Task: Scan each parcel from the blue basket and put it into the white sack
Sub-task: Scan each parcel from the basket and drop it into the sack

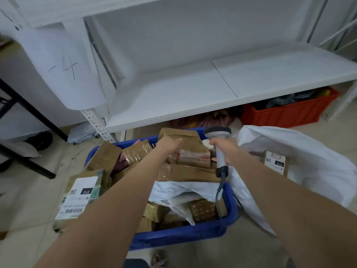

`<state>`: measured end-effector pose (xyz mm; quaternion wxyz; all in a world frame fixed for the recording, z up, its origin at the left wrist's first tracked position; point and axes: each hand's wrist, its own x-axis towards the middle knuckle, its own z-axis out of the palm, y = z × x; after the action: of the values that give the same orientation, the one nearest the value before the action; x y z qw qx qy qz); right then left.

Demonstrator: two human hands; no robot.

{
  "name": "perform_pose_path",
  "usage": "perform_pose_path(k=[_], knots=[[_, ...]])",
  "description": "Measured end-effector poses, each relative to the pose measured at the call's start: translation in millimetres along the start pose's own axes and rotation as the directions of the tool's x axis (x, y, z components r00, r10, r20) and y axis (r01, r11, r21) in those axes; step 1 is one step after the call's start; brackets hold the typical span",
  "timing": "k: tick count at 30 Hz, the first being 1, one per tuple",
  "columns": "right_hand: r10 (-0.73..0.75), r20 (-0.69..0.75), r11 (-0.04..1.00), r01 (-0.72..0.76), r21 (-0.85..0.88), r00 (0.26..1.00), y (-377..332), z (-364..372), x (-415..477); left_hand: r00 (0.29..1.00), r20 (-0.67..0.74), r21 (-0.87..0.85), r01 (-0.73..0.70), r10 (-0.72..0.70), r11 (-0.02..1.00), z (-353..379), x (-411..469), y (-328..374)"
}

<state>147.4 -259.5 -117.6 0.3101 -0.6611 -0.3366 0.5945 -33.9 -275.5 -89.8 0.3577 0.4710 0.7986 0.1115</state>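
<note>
A blue basket (193, 235) on the floor is piled with several brown taped parcels and a white plastic mailer (179, 190). My left hand (169, 145) reaches over the pile and grips a brown parcel (191, 151) near the basket's far side. My right hand (226, 149) holds a grey barcode scanner (219, 140) by its handle, head pointing away, cord trailing down over the basket. The white sack (309, 167) stands open to the right of the basket, with one labelled parcel (275, 164) inside. A labelled parcel (79, 196) leans at the basket's left edge.
A low white shelf (212, 88) stands just behind the basket. Under it sits a red crate (286, 115) with dark bags. A black table leg (29, 113) crosses the left side, and a paper sheet marked 4 (63, 68) hangs from the shelf post.
</note>
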Motion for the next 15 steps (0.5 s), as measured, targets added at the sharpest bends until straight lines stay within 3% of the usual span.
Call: perform_pose_path(k=[9,12,15], knots=[[0.069,0.171,0.997,-0.074,0.023,0.983,20.2,12.2,61.7,0.983,0.114,-0.110,0.154,-0.142,0.982,23.6,30.5,2.2],[0.021,0.143,0.995,-0.034,0.093,0.989,8.3,6.9,31.6,0.992,0.018,-0.190,0.124,-0.123,0.974,9.5,12.9,6.3],[-0.002,0.127,0.983,-0.021,0.182,0.992,-9.1,0.5,-22.5,0.993,-0.067,-0.398,0.060,-0.094,0.916,-9.6,-7.5,3.9]])
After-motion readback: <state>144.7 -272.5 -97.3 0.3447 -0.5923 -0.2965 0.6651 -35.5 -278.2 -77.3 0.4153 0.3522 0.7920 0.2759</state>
